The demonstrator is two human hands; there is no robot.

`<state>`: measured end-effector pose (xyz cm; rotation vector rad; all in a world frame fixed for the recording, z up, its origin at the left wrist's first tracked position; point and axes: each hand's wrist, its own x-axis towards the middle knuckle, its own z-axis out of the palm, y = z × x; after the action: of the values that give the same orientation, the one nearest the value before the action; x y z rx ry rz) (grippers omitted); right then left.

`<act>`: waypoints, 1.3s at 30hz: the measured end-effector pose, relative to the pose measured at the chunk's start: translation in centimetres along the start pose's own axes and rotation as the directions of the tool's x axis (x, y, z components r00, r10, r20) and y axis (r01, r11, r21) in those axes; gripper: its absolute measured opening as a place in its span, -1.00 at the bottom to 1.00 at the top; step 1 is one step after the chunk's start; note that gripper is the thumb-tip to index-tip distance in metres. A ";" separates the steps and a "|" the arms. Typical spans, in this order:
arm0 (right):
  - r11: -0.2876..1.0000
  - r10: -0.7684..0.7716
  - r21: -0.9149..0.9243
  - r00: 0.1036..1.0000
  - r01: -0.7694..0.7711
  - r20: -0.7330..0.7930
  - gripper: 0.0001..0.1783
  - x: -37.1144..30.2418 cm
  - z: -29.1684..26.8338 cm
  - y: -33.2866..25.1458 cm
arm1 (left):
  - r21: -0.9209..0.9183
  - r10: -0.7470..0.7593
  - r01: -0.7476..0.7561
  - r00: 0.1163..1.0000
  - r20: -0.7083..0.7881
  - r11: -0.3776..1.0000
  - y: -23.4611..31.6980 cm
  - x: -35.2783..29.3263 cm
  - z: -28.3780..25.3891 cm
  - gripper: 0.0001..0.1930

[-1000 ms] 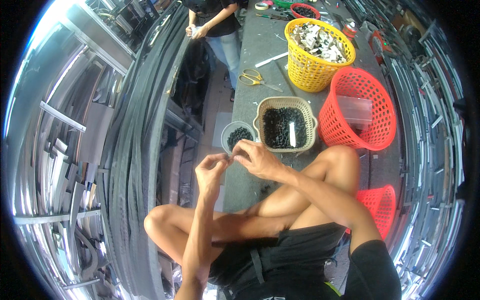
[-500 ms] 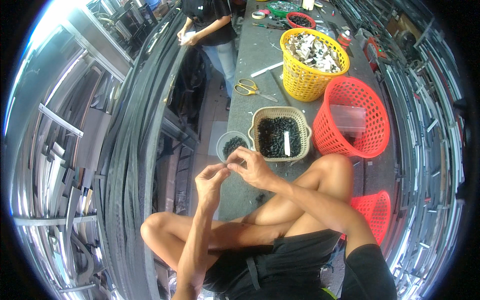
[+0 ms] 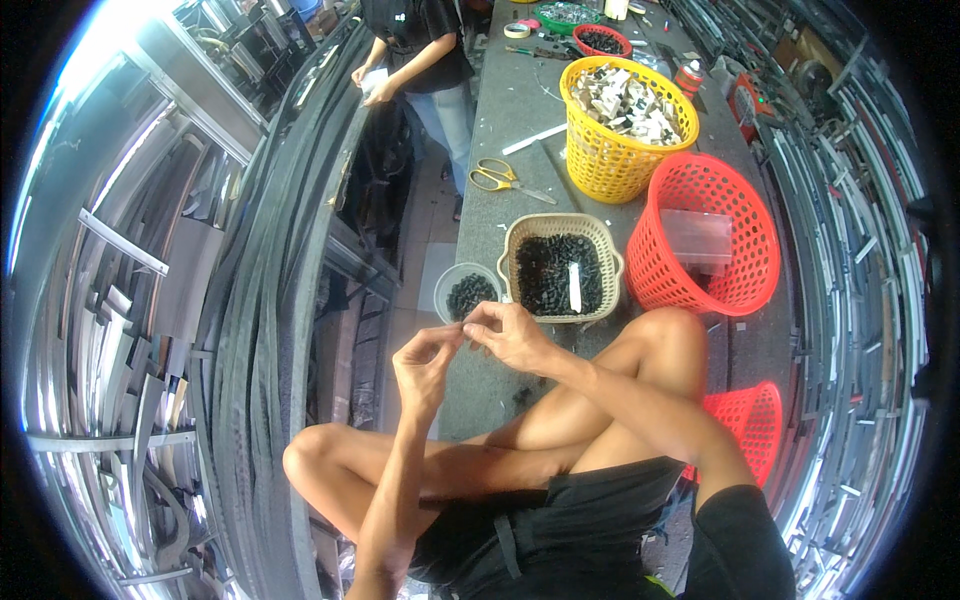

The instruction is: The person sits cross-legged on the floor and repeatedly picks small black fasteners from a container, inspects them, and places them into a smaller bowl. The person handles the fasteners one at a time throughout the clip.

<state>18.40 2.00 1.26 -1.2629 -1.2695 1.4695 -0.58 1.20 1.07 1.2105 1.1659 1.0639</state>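
Observation:
My left hand and my right hand meet fingertip to fingertip over the bench, just this side of a clear round tub. Both are closed in a pinch on a small dark piece that is mostly hidden by the fingers; its kind is too small to make out. Small black pieces lie in the tub. Right beside it stands a beige woven-look basket, holding many more small black pieces and a white strip.
Yellow-handled scissors lie beyond the tub. A yellow basket full of white pieces and a red basket with a clear bag stand to the right. Another red basket is by my knee. A co-worker stands across at far left.
My joined hands have shifted slightly to the right, and the fingertips of the left hand have opened out a little. The co-worker's hands have moved slightly.

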 end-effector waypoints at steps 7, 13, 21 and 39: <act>0.986 -0.139 -0.088 0.988 0.144 0.068 -0.78 0.4 -0.3 0.1 | 0.002 0.016 -0.016 1.000 -0.017 1.000 0.9 0.0 0.0 -0.86; 0.987 -0.153 -0.038 0.979 0.159 0.132 -0.80 0.3 -0.4 -0.5 | 0.036 -0.086 0.086 0.996 0.006 0.996 0.8 0.1 -0.6 -0.86; 0.983 -0.143 -0.080 0.963 0.165 0.227 -0.84 -0.2 -0.8 -1.4 | 0.048 -0.082 0.079 0.993 0.086 0.996 0.8 0.1 -1.2 -0.89; 0.990 0.008 -0.135 0.935 0.042 0.356 -0.76 0.4 -2.5 -1.2 | 0.142 -0.074 0.057 0.990 0.119 0.988 0.5 -0.4 -0.9 -0.85</act>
<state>20.74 3.07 2.42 -1.1004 -1.6419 1.6727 -1.50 0.97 1.56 1.3176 1.1900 0.8583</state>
